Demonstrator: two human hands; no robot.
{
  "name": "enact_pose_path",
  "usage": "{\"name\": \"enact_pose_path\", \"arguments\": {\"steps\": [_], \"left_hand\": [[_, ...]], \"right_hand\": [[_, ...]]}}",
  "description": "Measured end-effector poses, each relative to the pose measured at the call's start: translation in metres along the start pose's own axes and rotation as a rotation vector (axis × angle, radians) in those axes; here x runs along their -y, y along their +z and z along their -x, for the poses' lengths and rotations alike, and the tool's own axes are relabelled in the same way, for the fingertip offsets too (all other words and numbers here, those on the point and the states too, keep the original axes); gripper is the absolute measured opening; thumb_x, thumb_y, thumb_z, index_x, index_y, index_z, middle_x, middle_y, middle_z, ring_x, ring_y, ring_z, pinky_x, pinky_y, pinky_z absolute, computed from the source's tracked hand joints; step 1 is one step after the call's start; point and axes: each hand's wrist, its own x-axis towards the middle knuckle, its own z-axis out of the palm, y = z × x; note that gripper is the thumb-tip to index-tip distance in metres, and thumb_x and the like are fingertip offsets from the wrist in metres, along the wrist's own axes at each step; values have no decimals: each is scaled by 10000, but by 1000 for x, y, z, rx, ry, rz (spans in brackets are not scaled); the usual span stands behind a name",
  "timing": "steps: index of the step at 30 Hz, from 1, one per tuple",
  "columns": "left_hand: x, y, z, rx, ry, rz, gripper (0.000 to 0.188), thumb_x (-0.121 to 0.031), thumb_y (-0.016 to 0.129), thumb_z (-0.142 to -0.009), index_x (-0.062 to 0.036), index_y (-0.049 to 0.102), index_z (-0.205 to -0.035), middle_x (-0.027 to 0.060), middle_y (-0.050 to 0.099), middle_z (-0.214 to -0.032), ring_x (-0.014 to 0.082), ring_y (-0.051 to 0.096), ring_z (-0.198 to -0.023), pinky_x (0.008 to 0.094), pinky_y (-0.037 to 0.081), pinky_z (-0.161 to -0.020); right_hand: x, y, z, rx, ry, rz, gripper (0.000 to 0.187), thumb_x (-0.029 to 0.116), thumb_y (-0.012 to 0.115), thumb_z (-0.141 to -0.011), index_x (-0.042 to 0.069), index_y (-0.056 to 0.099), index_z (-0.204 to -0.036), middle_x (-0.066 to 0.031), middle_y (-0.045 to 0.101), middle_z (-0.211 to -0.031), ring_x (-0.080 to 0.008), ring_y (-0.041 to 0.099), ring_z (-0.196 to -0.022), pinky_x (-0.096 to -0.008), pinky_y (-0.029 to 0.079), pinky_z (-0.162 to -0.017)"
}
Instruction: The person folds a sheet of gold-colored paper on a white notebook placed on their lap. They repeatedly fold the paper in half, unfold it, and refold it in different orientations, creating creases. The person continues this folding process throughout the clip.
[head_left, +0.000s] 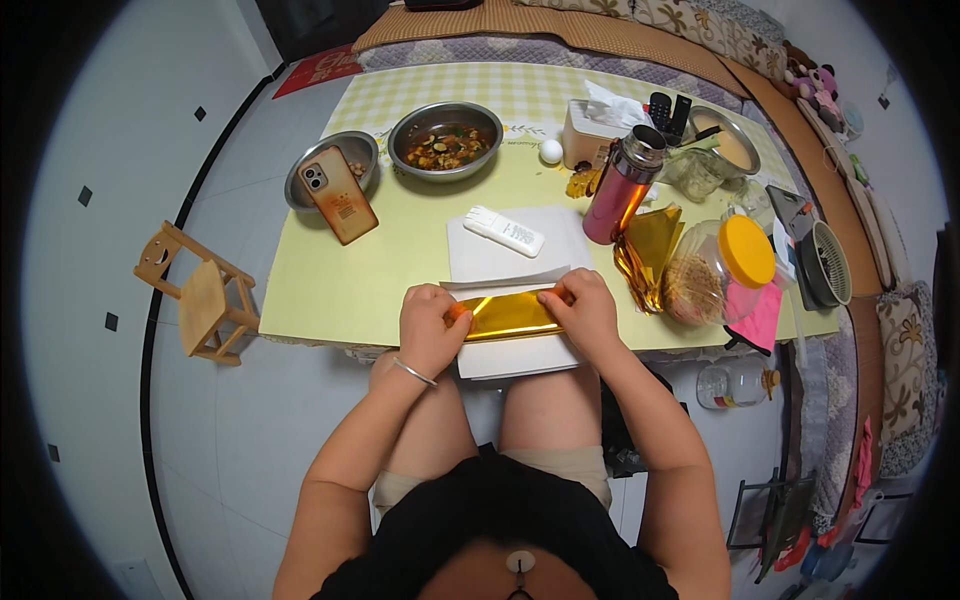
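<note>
A folded strip of shiny gold foil paper [515, 314] stretches between my two hands at the table's near edge. My left hand [432, 322] pinches its left end, and my right hand [586, 310] pinches its right end with the thumb on top. White paper sheets [510, 360] lie beneath the strip, some hanging over the edge toward my lap. On the white paper behind it rests a white glue bottle [503, 231]. Crumpled and folded gold foil [655, 245] stands to the right, beside a pink metal thermos [622, 190].
Along the back left are a steel bowl of soup [445, 142] and a phone [338, 195] leaning on a smaller bowl [365, 147]. To the right stand a yellow-lidded jar [700, 275], a tissue box [583, 135] and a grey basket [828, 262]. A small wooden chair [203, 290] is on the floor.
</note>
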Motion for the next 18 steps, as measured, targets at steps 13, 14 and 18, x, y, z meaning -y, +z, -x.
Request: {"name": "enact_pose_path", "arguments": {"steps": [13, 14, 18], "left_hand": [[-32, 18, 20, 281, 440, -261, 841, -605, 651, -881, 24, 522, -1424, 227, 459, -1536, 395, 406, -1445, 563, 276, -1195], [-33, 18, 21, 280, 436, -268, 844, -608, 648, -882, 18, 517, -1432, 223, 454, -1541, 397, 392, -1453, 571, 262, -1197], [-35, 17, 22, 282, 433, -311, 861, -626, 624, -887, -8, 486, -1470, 218, 412, -1574, 414, 354, -1471, 618, 231, -1190]], "right_hand": [[-1, 14, -3, -74, -5, 28, 203, 183, 797, -806, 43, 659, -756, -121, 612, -844, -331, 600, -872, -432, 504, -780], [-4, 14, -3, -87, -4, 15, 200, 176, 792, -809, 38, 657, -756, -126, 611, -845, -334, 600, -871, -434, 503, -780], [-10, 15, -4, -106, 5, -3, 193, 151, 774, -820, 23, 648, -752, -145, 610, -852, -349, 601, -870, -441, 501, -784]]}}
